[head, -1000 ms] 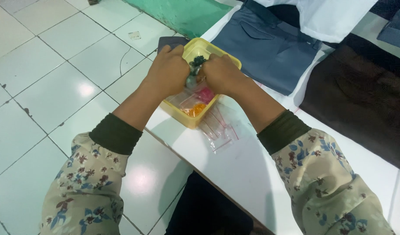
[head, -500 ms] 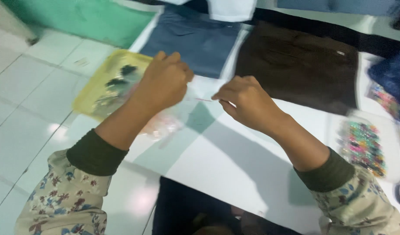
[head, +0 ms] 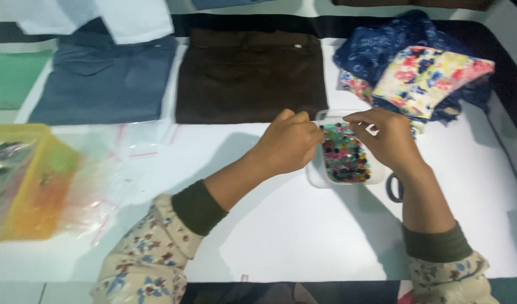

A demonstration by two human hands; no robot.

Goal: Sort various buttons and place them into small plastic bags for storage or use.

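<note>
both hands meet at the clear box of coloured beads (head: 344,153) on the white counter (head: 281,225): left hand (head: 289,141) and right hand (head: 382,135) each pinch its rim, steadying it from either side.

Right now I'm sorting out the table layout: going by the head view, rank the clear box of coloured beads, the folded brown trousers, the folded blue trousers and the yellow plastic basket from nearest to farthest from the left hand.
1. Clear box of coloured beads: touching the left hand, on its right.
2. Folded brown trousers: just behind it.
3. Folded blue trousers: back left.
4. Yellow plastic basket: far left edge.
</note>
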